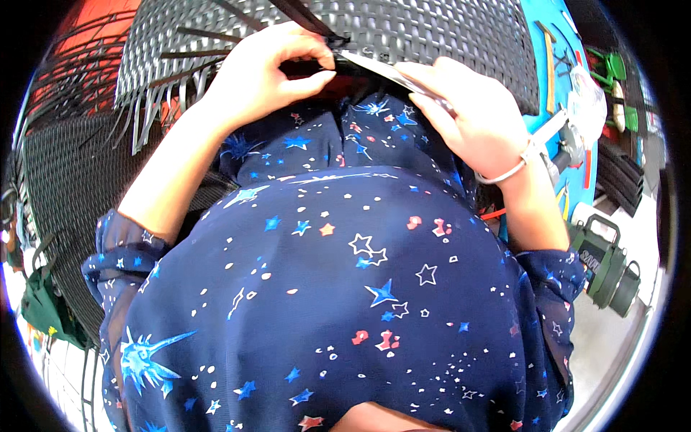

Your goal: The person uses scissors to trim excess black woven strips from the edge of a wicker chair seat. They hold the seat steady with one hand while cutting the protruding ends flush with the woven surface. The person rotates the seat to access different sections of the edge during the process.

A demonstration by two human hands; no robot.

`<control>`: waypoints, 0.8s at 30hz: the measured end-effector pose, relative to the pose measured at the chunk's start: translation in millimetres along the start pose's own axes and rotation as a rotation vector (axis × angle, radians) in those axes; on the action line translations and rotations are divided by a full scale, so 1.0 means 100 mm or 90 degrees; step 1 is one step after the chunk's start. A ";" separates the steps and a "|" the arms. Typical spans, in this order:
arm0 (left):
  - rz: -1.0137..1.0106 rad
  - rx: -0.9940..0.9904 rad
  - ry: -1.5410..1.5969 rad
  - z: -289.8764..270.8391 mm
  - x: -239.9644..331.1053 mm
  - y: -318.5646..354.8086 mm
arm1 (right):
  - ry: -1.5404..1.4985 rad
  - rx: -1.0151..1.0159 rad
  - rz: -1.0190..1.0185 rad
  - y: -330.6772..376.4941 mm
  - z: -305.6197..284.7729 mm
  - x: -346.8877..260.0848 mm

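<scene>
A woven panel (403, 32) of black and grey flat strips lies across the top of the head view, just beyond my lap. Loose black strips (209, 34) stick out at its left part. At the panel's near edge my left hand (270, 68) is closed, thumb and forefinger curled together; what is between them is too small to make out. My right hand (468, 108) grips a flat, pointed silver blade tool (385, 70). Its tip points left and meets the panel's edge beside my left fingertips.
To the right stands a blue table (554, 68) with a wooden-looking stick (550, 72) and clear plastic (586, 104) on it. A dark green case-like object (604, 263) sits on the floor at right. Black woven material (79, 194) stands to my left.
</scene>
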State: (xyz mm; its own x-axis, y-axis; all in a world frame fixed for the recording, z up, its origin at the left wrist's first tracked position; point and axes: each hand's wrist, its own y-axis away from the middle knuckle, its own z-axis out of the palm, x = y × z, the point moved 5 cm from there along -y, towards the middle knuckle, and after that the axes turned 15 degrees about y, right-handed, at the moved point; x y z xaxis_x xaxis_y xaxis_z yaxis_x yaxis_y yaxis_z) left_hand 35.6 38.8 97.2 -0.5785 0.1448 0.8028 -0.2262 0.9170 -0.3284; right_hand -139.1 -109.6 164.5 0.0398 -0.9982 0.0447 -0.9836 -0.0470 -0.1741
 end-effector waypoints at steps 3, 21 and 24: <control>-0.032 -0.032 0.011 0.00 -0.01 -0.03 | -0.039 0.002 0.029 0.02 0.04 -0.02; 0.059 0.064 -0.106 0.00 -0.01 -0.06 | -0.196 -0.035 0.101 -0.15 0.02 0.21; 0.014 0.075 -0.145 -0.02 -0.01 -0.16 | -0.243 -0.049 0.113 -0.15 -0.02 0.28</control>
State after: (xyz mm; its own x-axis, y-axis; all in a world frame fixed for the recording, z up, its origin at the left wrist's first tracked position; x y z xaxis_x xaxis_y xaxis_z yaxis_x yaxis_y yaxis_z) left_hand 41.4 25.0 102.8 -0.7429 0.0647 0.6662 -0.2936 0.8630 -0.4112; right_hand -123.9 -136.7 170.3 -0.0834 -0.9333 -0.3493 -0.9908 0.1152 -0.0714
